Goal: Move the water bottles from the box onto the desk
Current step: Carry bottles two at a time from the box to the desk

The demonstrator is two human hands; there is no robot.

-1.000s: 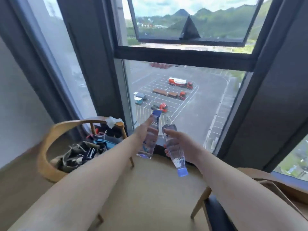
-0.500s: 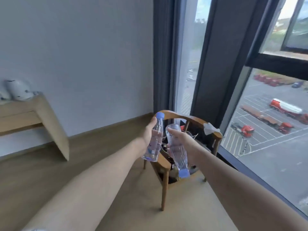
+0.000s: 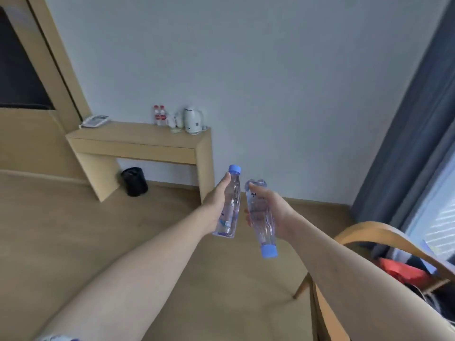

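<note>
We hold one water bottle in each hand, both in the air in front of us and well short of the bench (image 3: 138,137). The left hand (image 3: 216,203) wraps its fingers round the left bottle (image 3: 230,205), cap up. The right hand (image 3: 270,210) grips the right bottle (image 3: 259,217) upside down, blue cap pointing at the floor. The two bottles hang just beside each other, not touching. The box is not in view.

Step in hand, as we judge it: carry both to the bench and set them down. Notes for doing it well:
- Turn the right bottle cap-up before it lands; standing on its cap it would likely tip.
- Aim for the bare middle of the benchtop, between the phone (image 3: 94,121) at the left end and the two red-labelled bottles (image 3: 159,115) and kettle (image 3: 193,120) near the right end.
- Set each base flat, then let go one hand at a time.

Against the frame half a second earlier: our view has swung left, away from the window. The bench, then only a corner at the left edge, now lies ahead in full. The chair (image 3: 369,232) that sat behind the bottles is now at the right edge. The grips and bottle poses look unchanged.
</note>
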